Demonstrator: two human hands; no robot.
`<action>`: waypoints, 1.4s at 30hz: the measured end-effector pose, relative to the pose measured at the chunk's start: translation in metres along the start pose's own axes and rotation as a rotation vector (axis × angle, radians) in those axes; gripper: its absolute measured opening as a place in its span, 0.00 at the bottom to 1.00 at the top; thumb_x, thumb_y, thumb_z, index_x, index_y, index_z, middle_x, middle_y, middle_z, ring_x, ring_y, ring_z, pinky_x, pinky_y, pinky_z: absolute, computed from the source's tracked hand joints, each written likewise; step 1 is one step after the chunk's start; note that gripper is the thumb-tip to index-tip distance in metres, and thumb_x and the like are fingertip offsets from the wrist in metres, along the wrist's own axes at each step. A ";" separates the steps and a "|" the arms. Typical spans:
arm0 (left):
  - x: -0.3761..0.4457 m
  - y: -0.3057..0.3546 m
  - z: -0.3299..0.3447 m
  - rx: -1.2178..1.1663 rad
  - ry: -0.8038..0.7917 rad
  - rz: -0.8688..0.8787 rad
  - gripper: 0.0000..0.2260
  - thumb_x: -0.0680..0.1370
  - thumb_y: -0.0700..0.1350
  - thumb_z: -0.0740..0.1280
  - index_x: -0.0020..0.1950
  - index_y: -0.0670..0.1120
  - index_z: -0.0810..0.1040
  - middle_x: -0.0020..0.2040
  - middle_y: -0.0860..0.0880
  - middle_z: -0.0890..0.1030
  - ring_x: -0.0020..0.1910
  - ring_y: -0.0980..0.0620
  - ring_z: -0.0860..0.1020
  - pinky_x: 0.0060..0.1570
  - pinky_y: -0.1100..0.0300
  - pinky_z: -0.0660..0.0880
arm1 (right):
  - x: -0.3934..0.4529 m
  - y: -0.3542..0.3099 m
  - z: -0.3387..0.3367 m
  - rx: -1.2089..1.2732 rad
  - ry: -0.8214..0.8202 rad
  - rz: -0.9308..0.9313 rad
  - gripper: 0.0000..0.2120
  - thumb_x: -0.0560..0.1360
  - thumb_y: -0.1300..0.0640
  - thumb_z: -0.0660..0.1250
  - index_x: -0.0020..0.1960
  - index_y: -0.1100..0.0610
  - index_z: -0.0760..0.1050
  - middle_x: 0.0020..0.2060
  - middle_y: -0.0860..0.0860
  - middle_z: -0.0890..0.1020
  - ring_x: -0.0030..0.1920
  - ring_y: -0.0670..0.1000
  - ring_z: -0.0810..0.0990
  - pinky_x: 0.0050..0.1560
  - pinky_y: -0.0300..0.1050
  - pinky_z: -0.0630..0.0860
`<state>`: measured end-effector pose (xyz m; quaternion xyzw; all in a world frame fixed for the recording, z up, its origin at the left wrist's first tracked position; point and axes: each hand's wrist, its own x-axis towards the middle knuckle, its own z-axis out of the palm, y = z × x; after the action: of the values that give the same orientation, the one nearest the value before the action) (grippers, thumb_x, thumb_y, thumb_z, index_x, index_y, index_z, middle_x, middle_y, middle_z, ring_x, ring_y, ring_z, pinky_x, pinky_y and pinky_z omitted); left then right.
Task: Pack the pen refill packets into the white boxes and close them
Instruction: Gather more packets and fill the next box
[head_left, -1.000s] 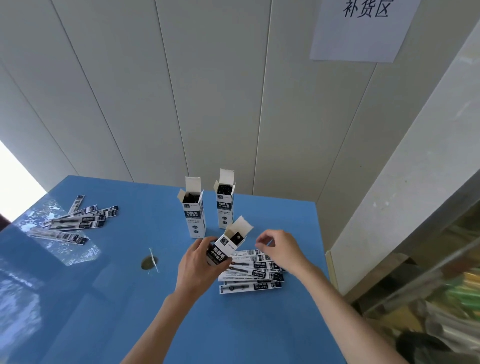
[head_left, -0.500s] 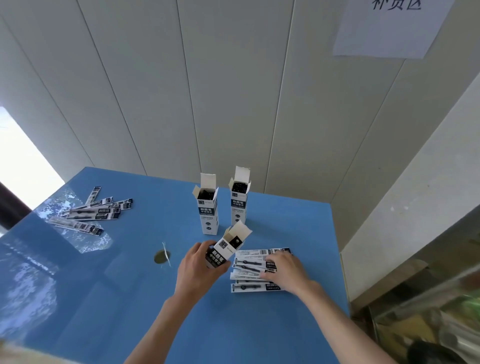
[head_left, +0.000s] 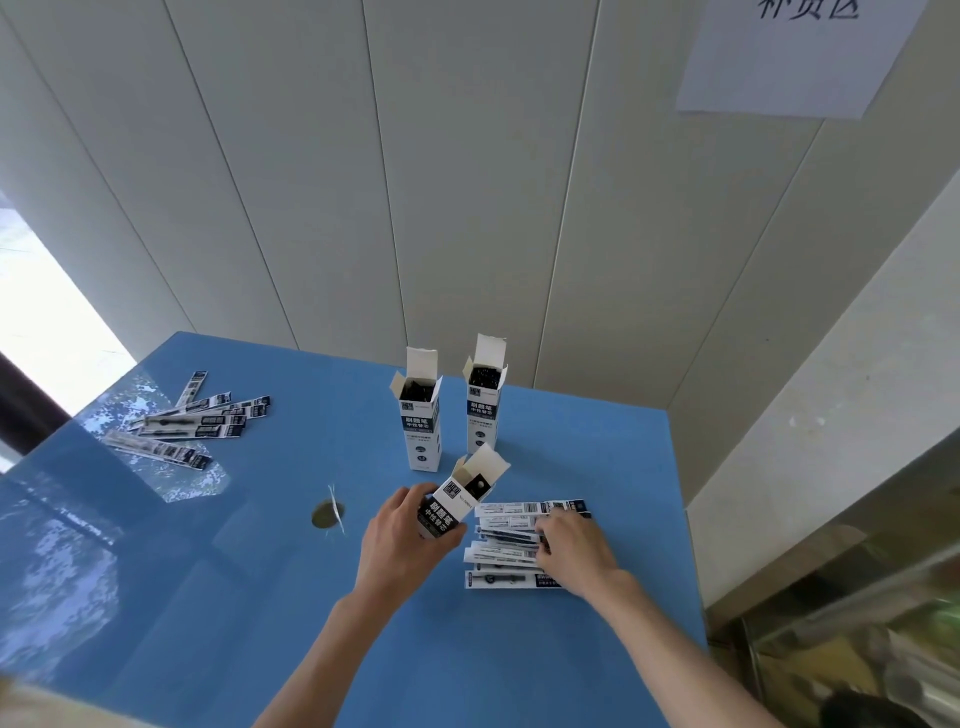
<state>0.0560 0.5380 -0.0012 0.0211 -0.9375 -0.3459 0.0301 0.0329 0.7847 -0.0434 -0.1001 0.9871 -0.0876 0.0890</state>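
Left hand (head_left: 402, 535) grips tilted open white box (head_left: 457, 499); right hand (head_left: 571, 548), fingers flat on refill packets (head_left: 506, 540) beside it. Risk: several packets lift together, jam box mouth.

Blue table (head_left: 249, 597), round hole (head_left: 326, 515) in its top, paper sign (head_left: 795, 57) on panelled wall (head_left: 467, 182)

Bright, even daylight throughout. Strongest light from the blown-out opening (head_left: 47, 322) at the left edge, washed to pure white with no detail. Broad glare and mottled reflections across the left part of the glossy blue table (head_left: 311, 623). Only soft, faint shadows beside the upright boxes (head_left: 423, 410) and under the forearms. Marked wide-angle distortion: wall panel seams (head_left: 576, 208) fanning outward toward the top. Lower right corner smeared and out of focus. Slight softness on print overall.
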 end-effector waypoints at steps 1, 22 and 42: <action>0.000 0.000 0.001 0.001 -0.001 0.000 0.23 0.71 0.60 0.74 0.63 0.58 0.75 0.49 0.59 0.76 0.47 0.58 0.75 0.39 0.66 0.71 | 0.000 -0.001 0.001 -0.019 -0.001 0.000 0.09 0.75 0.60 0.61 0.51 0.56 0.79 0.50 0.51 0.80 0.51 0.52 0.77 0.50 0.46 0.75; -0.002 0.004 0.007 0.002 0.013 0.024 0.22 0.71 0.60 0.74 0.63 0.57 0.76 0.48 0.60 0.76 0.46 0.57 0.76 0.42 0.61 0.75 | -0.005 0.005 -0.033 0.817 0.149 0.199 0.15 0.79 0.63 0.62 0.43 0.50 0.84 0.40 0.51 0.83 0.34 0.47 0.79 0.34 0.36 0.70; -0.006 0.028 0.024 -0.002 -0.056 0.078 0.23 0.72 0.59 0.73 0.65 0.57 0.75 0.49 0.60 0.76 0.47 0.58 0.76 0.40 0.64 0.73 | -0.025 0.033 -0.071 0.785 0.494 0.208 0.06 0.75 0.54 0.74 0.39 0.49 0.82 0.29 0.44 0.71 0.30 0.44 0.68 0.33 0.37 0.62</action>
<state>0.0602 0.5754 -0.0017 -0.0252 -0.9378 -0.3457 0.0176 0.0372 0.8330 0.0228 0.0644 0.8758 -0.4659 -0.1088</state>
